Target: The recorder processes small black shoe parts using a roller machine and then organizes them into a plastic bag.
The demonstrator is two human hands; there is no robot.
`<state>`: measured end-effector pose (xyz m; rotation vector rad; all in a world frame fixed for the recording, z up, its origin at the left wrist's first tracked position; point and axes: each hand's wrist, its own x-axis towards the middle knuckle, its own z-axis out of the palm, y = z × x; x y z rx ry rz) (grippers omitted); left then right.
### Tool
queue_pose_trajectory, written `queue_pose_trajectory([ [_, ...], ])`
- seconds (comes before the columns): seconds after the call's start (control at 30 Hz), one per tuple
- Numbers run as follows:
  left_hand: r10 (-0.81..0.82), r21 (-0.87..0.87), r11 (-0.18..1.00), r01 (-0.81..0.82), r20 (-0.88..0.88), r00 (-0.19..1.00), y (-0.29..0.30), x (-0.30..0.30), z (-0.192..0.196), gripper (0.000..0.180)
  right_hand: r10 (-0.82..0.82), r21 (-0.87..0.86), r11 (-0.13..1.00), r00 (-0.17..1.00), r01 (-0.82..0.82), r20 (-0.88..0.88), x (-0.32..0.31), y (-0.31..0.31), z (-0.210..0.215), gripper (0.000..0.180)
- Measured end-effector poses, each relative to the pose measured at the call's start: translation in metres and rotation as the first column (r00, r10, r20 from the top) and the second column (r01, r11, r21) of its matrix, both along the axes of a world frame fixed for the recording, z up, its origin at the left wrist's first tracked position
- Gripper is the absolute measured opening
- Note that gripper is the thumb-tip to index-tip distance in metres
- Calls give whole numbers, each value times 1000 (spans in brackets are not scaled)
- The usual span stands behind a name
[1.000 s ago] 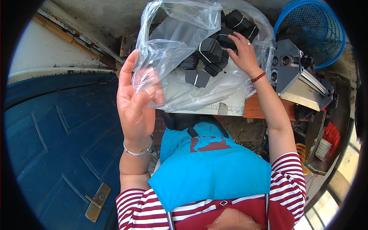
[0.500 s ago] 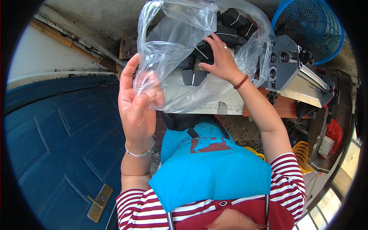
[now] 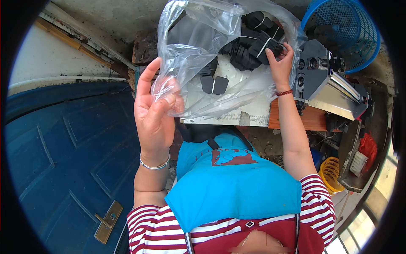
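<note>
A large clear plastic bag [image 3: 203,40] spreads over the white work surface [image 3: 228,106]. My left hand [image 3: 156,106] pinches the bag's near left edge between thumb and fingers, its index finger pointing up; the film partly covers those fingers. On the far right side, my right hand [image 3: 280,63] is closed on a bundle of flat black pieces [image 3: 266,47] tied with a white band. More banded black bundles [image 3: 257,20] lie around it, framed by the bag's film. A small banded black bundle [image 3: 214,84] rests nearer, left of the middle. How far each bundle lies inside the bag I cannot tell.
Right of the bag stands a grey machine with a metal roller [image 3: 338,82], on a brown wooden board [image 3: 292,114]. Behind it is a blue plastic basket [image 3: 368,31]. A yellow basket [image 3: 332,173] sits lower right. The blue door [image 3: 63,156] is at my left.
My right hand has moved right, from the middle bundles to the far right, and now grips a banded black bundle. My left hand keeps its hold on the bag, shifted slightly right.
</note>
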<state>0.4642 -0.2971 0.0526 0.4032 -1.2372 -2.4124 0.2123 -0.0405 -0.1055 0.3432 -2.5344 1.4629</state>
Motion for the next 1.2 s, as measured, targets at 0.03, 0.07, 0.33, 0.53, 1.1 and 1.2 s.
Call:
queue_pose_trajectory([
  [0.03, -11, 11, 1000, 11, 0, 1000, 1, -1, 0, 63, -61, 70, 995, 997, 64, -44, -1, 5, -2, 73],
  [0.07, -13, 12, 1000, 13, 0, 1000, 2, -2, 0, 63, -81, 123, 989, 995, 88, -64, 0, 9, -4, 74],
  [0.33, -7, 31, 1000, 8, -8, 1000, 1, -6, -1, 62, 164, 506, 861, 919, 43, -358, 40, -24, 35, 64],
  [0.53, 165, -29, 985, -169, -108, 980, 2, -15, 4, 60, 589, 838, 440, 808, -324, 3, 38, -47, 38, 38],
  [1.1, 210, -259, 925, -277, -258, 943, -1, -22, 26, 76, 556, 802, 546, 821, -241, -131, -45, -121, 12, 57],
  [1.2, 162, -281, 926, -253, -310, 937, -3, -22, 25, 78, 488, 766, 570, 872, -295, -27, -67, -126, 10, 55],
])
